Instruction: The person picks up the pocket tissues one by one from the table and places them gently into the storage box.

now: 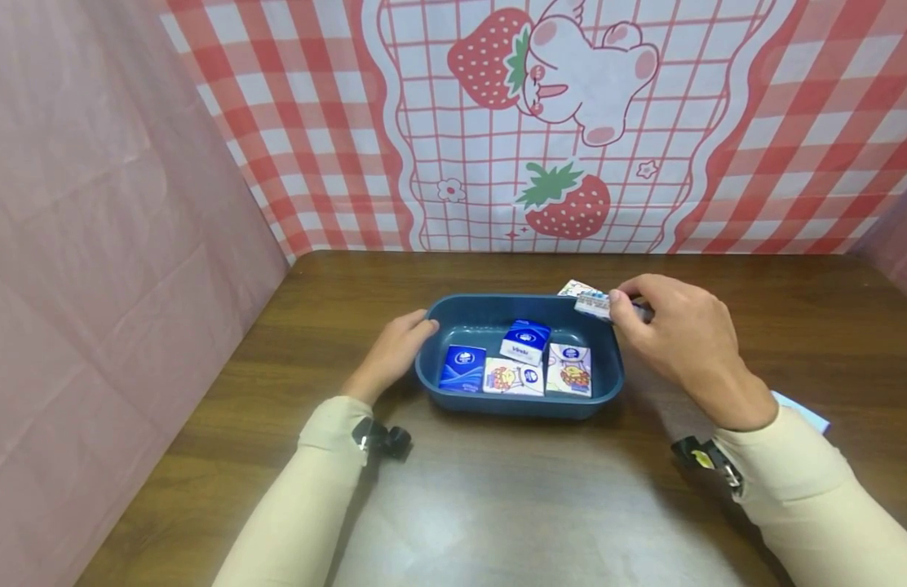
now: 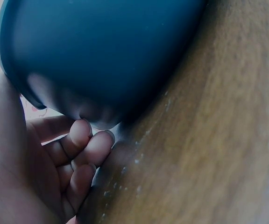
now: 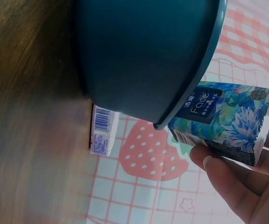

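Observation:
A dark teal plastic basin point(image 1: 523, 405) stands on the table. My left hand point(image 1: 395, 350) grips its left end, thumb at the rim and curled fingers point(image 2: 81, 135) against the outer wall. Inside lie two blue tissue packs, one flat at the left point(image 1: 463, 368) and one tilted point(image 1: 525, 341), plus two white cartoon-printed tissue packs point(image 1: 514, 377) toward the front right. My right hand point(image 1: 681, 342) pinches a floral blue-green tissue pack point(image 3: 223, 116) marked "Face" at the basin's back right rim. Part of that pack is hidden by the fingers in the head view.
Behind the basin's right back corner a white tissue pack point(image 1: 577, 288) lies on the wooden table point(image 1: 497, 489). A light blue pack point(image 1: 802, 412) shows partly from under the right wrist. A red-and-white checked cloth point(image 1: 314, 122) with strawberries hangs behind, pinkish fabric point(image 1: 94, 204) at the left.

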The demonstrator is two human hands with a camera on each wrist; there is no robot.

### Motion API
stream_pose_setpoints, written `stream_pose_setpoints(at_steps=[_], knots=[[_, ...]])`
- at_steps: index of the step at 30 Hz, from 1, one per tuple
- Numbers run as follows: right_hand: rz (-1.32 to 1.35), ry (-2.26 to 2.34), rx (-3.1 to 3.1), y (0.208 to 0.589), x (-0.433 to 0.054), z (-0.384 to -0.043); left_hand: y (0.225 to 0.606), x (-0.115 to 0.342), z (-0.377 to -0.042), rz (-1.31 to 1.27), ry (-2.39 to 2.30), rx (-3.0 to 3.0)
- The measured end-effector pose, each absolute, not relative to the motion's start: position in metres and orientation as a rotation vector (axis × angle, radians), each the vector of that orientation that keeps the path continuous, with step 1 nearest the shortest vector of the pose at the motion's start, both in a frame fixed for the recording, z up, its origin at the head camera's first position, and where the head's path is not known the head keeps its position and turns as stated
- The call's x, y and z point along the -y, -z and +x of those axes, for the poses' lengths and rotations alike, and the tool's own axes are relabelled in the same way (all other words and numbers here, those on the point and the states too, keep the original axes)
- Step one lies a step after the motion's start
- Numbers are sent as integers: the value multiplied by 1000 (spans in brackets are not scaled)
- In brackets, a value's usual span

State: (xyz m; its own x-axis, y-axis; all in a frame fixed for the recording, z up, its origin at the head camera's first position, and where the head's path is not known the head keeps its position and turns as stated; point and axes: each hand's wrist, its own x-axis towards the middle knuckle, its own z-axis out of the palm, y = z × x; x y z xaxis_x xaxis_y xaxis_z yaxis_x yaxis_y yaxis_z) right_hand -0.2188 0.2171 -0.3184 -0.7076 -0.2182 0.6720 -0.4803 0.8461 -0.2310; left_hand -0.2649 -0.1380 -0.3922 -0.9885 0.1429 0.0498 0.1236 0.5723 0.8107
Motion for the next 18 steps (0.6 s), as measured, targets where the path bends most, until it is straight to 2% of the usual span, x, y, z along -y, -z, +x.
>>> stream_pose_setpoints(at_steps=[18], knots=[[605, -526, 2406, 319, -208, -213, 394, 139, -266, 269, -1419, -2780]])
